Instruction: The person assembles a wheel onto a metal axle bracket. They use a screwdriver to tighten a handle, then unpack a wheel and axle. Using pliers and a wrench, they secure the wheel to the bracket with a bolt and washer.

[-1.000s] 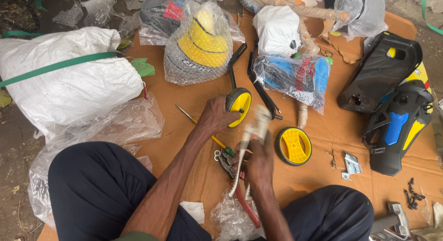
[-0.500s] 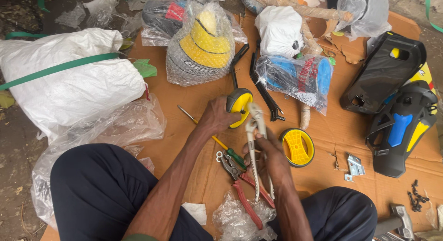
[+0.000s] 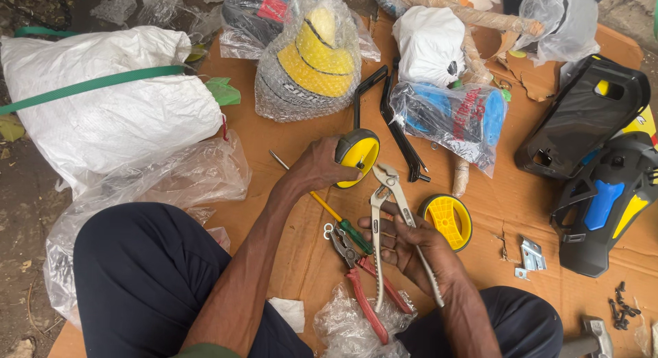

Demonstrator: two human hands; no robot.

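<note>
My left hand [image 3: 317, 167] grips a small yellow wheel with a black tyre [image 3: 357, 156], held on edge above the cardboard. My right hand [image 3: 411, 247] holds silver slip-joint pliers [image 3: 386, 208] by the handles, with the open jaws pointing up close to the wheel's hub. A second yellow wheel [image 3: 447, 221] lies flat just right of the pliers. Red-handled pliers [image 3: 359, 276] and a green-and-yellow screwdriver [image 3: 340, 221] lie on the cardboard under my right hand.
Cardboard sheet [image 3: 274, 132] covers the ground. Bubble-wrapped yellow and blue parts [image 3: 312, 56], black brackets [image 3: 394, 125], black-blue-yellow plastic body shells [image 3: 596, 166], a metal bracket [image 3: 531, 255], loose black screws [image 3: 620, 310], a hammer [image 3: 593, 337] and a white sack [image 3: 103, 104] surround me.
My right hand has lowered and steadied the silver pliers, bringing their jaws nearer the wheel in my left hand. The view has shifted slightly closer.
</note>
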